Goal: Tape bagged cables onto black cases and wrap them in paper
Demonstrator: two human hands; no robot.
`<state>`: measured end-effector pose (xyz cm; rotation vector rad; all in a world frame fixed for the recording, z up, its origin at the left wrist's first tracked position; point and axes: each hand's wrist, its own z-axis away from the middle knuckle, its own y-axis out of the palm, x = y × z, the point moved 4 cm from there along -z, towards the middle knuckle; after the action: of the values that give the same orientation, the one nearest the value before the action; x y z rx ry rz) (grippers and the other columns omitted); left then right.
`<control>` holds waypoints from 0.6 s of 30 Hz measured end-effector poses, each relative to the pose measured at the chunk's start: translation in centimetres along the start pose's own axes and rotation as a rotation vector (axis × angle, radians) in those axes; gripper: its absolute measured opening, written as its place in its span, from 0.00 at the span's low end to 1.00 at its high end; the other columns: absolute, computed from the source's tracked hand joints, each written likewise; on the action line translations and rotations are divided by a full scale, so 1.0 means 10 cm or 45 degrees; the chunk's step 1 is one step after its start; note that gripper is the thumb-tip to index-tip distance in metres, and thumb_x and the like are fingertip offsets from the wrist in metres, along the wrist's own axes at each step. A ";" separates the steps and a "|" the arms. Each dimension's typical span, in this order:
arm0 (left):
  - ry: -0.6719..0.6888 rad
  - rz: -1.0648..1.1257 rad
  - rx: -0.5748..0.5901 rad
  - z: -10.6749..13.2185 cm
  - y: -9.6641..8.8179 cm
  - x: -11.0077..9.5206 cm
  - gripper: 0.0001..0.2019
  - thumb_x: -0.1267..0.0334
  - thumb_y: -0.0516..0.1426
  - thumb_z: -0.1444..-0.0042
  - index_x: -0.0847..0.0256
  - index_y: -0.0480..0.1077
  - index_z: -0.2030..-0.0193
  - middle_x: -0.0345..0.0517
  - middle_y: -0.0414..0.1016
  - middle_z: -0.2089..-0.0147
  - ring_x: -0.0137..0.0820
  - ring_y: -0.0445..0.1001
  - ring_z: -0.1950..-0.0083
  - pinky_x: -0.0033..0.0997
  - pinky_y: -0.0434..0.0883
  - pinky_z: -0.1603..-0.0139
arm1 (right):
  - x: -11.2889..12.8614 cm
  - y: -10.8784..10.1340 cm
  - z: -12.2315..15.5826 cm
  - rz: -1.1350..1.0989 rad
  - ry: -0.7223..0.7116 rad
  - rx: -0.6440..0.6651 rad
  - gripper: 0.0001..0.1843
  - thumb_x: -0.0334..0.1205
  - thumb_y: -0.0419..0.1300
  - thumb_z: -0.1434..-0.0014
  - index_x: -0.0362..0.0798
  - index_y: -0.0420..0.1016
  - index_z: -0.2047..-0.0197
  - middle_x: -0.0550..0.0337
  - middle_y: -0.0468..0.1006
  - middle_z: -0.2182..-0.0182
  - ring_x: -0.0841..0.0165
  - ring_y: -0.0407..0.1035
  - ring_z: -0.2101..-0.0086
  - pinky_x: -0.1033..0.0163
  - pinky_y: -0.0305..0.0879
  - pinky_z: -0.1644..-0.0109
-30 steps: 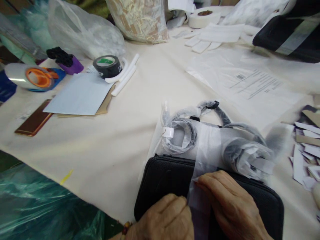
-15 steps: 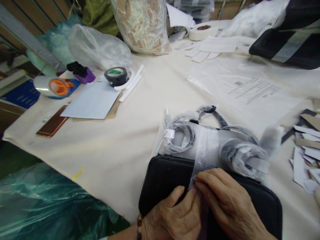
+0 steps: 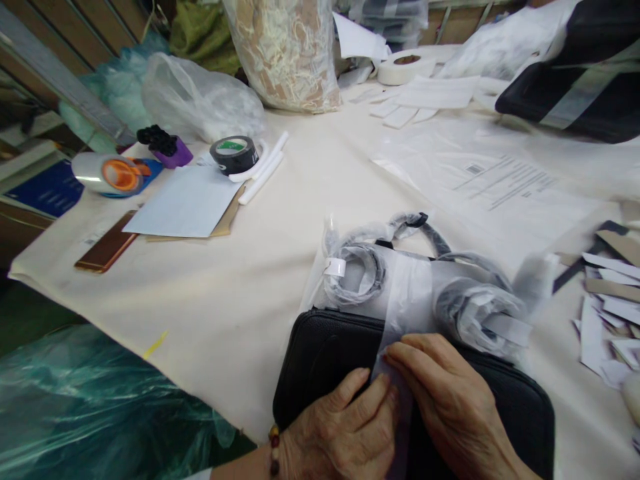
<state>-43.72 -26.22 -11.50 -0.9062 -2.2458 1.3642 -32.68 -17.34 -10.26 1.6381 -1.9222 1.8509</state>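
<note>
Pinching clear film (image 3: 406,303), the left hand (image 3: 345,433) covers the black bag (image 3: 320,353); right hand (image 3: 450,403) cropped, grip unclear.

A worker's left hand (image 3: 345,433) and right hand (image 3: 450,400), both bare with short, unpainted nails. A bracelet (image 3: 273,450) of round beads in dark brown, amber and red circles the left wrist, just above the pale edge of a sleeve (image 3: 200,475).
</note>
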 end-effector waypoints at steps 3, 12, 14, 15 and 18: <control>-0.011 0.014 -0.004 0.00 0.01 0.01 0.10 0.71 0.51 0.41 0.66 0.73 0.60 0.49 0.74 0.51 0.42 0.64 0.40 0.43 0.62 0.40 | 0.00 0.00 0.01 0.009 -0.004 -0.001 0.14 0.25 0.49 0.42 0.49 0.71 0.61 0.60 0.72 0.68 0.71 0.68 0.69 0.70 0.66 0.68; -0.027 -0.020 0.009 -0.02 0.01 0.01 0.13 0.72 0.48 0.40 0.68 0.72 0.56 0.50 0.73 0.50 0.41 0.64 0.40 0.43 0.62 0.40 | 0.02 -0.07 0.00 -0.054 0.039 -0.250 0.11 0.28 0.50 0.39 0.47 0.70 0.56 0.57 0.71 0.64 0.72 0.70 0.64 0.72 0.69 0.61; -0.025 -0.040 -0.009 0.02 0.03 0.02 0.14 0.72 0.47 0.40 0.67 0.72 0.56 0.48 0.73 0.51 0.40 0.64 0.41 0.43 0.61 0.39 | 0.06 -0.22 0.09 0.003 0.036 -0.319 0.11 0.29 0.52 0.40 0.48 0.69 0.54 0.56 0.71 0.62 0.71 0.70 0.63 0.71 0.69 0.60; -0.013 -0.051 -0.042 0.05 0.04 0.02 0.14 0.72 0.47 0.40 0.67 0.73 0.57 0.47 0.74 0.51 0.40 0.65 0.41 0.42 0.60 0.39 | 0.09 -0.32 0.17 0.056 0.019 -0.328 0.13 0.29 0.53 0.41 0.49 0.68 0.53 0.56 0.71 0.62 0.71 0.70 0.62 0.71 0.69 0.59; 0.056 -0.100 -0.288 0.10 0.10 0.02 0.12 0.71 0.49 0.40 0.63 0.74 0.60 0.44 0.74 0.53 0.36 0.65 0.41 0.40 0.55 0.36 | 0.13 -0.65 0.49 0.243 0.053 -0.421 0.17 0.27 0.54 0.42 0.51 0.67 0.51 0.57 0.72 0.62 0.70 0.71 0.61 0.70 0.70 0.60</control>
<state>-44.13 -26.35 -12.89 -0.8997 -2.4090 1.0613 -26.03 -20.17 -6.27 1.3481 -2.2849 1.4968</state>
